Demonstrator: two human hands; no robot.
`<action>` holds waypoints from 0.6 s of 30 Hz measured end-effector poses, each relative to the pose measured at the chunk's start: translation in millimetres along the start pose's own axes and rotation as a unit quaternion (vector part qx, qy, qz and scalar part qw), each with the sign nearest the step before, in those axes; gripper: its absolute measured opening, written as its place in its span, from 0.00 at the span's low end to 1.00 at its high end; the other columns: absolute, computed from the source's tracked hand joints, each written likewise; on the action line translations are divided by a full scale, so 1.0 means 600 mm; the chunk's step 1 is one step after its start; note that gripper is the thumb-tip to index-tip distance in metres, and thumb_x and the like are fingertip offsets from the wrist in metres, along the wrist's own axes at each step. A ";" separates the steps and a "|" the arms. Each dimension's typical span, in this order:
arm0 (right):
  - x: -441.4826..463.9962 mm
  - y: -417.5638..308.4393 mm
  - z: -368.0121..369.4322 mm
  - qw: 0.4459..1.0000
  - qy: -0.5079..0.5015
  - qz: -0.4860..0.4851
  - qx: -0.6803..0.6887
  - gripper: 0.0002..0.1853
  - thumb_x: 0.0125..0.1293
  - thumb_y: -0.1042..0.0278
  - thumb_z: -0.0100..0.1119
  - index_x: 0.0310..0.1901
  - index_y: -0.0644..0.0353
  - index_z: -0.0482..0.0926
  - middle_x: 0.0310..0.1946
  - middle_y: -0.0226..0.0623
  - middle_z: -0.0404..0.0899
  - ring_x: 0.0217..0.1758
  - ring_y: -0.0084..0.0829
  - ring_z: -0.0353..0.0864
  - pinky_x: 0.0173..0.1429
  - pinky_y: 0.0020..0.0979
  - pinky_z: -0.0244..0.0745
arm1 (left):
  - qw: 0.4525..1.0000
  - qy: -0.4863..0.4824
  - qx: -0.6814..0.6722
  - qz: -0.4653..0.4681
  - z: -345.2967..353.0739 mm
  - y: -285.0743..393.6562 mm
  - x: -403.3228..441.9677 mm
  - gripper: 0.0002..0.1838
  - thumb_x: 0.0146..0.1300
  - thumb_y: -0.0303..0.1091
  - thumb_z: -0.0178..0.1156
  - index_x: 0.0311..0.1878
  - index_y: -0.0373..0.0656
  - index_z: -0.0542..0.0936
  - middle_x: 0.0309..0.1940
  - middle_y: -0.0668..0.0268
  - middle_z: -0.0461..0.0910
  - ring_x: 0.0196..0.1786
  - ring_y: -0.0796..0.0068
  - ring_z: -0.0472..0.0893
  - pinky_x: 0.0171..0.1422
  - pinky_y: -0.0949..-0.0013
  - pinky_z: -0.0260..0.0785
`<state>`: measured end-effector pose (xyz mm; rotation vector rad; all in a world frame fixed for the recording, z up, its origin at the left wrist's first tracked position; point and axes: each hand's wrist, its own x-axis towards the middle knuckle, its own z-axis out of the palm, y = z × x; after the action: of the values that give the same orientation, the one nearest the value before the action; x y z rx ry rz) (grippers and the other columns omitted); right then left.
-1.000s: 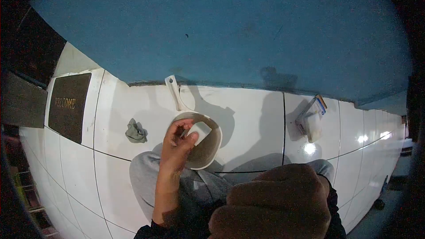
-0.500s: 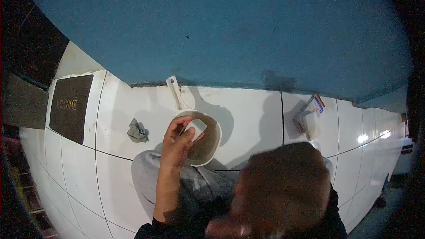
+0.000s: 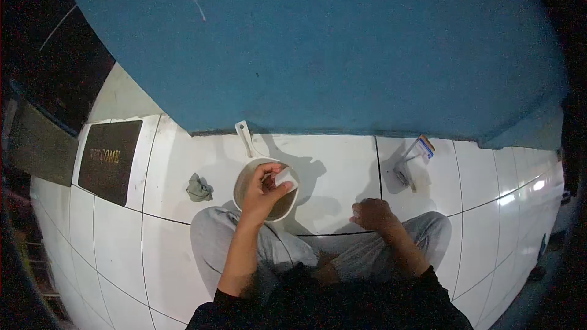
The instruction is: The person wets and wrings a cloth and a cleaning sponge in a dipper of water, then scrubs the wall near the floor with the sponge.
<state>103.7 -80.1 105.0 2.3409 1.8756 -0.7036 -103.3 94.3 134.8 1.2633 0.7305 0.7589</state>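
Observation:
My left hand (image 3: 263,195) pinches a small white block (image 3: 287,179) between thumb and fingers, over a white dipper (image 3: 237,190) with a long handle. The inside of the dipper looks brownish, and its handle points toward the blue wall. Over the right knee, my right hand (image 3: 374,214) is closed with its fingers curled; whether a small thing is in it is too small to tell.
A crumpled grey cloth (image 3: 199,188) lies left of the dipper. A clear packet with a blue and orange label (image 3: 420,151) lies at the right by the blue wall (image 3: 342,55). A dark welcome mat (image 3: 110,162) is at the far left.
My right hand, earlier large and blurred close to the camera, has moved down and away to above the right knee. My left hand still holds the white block over the dipper. The view has shifted slightly.

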 end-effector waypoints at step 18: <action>-0.192 -0.143 0.088 0.899 -0.135 -0.291 0.298 0.20 0.60 0.70 0.42 0.55 0.61 0.63 0.56 0.43 0.60 0.52 0.39 0.69 0.54 0.34 0.66 | 0.983 -0.104 0.120 0.088 0.050 -0.046 -0.043 0.18 0.48 0.26 0.64 0.42 0.41 0.69 0.42 0.65 0.65 0.45 0.72 0.72 0.47 0.73 0.68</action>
<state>-11.2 -180.3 121.8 1.7286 2.4843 -1.7776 -90.4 53.1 114.0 1.6171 0.5566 0.6824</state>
